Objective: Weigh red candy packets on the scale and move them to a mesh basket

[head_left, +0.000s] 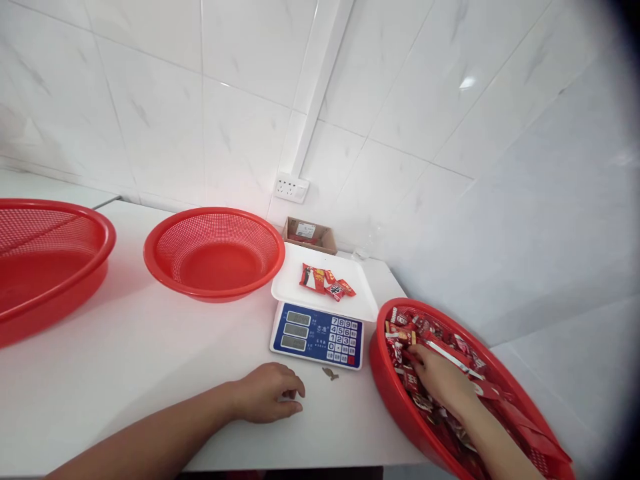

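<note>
My left hand [270, 393] rests on the white table in front of the scale, fingers loosely curled, thumb apart, with nothing in it. On the right, my right hand [440, 373] reaches into a red plastic basket [383, 373] full of small wrapped snacks. Its fingertips are pinched at a red snack packet [411, 357], partly hidden by the fingers. A digital scale [317, 335] with a blue keypad stands between the hands. Several red snack packets [314, 278] lie on its white pan [360, 293]. The digits on its displays are too faint to read.
Two red mesh baskets, one in the middle [215, 293] and one at the left edge [95, 283], stand on the table [200, 340]. Behind the scale is an open cardboard box [325, 241]. A small brown scrap [330, 374] lies near the scale. A tiled wall rises behind.
</note>
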{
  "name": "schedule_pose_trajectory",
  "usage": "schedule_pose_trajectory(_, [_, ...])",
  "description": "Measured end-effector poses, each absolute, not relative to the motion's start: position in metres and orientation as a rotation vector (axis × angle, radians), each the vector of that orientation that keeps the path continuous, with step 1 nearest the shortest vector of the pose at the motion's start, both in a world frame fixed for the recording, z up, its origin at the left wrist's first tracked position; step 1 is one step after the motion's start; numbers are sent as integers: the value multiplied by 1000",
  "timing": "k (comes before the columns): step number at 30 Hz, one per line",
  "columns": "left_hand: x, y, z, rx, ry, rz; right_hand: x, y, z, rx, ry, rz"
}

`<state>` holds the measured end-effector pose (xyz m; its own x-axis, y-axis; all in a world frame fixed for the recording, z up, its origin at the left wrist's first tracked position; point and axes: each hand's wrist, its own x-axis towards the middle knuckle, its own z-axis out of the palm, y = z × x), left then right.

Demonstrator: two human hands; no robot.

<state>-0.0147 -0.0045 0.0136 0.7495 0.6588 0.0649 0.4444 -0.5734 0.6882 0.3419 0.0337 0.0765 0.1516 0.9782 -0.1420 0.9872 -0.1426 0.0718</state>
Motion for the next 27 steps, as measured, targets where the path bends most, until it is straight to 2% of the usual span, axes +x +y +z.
schedule_pose_trajectory(13, [-15,-5,5,2306,803,469,380,47,116,2541,1969,-22])
schedule_pose_trajectory(18, [-15,-6,10,2303,808,452,368,41,116,2352,1953,-376])
schedule_pose_trajectory(20, [-15,-7,11,2297,812,441,361,42,108,2359,2019,-403])
schedule_pose_trajectory(24, [-15,-7,13,2287,821,422,347,49,86,2301,2292,-218])
schedule_pose_trajectory(27, [-14,-6,12,2279,837,422,337,53,74,2223,2284,-5])
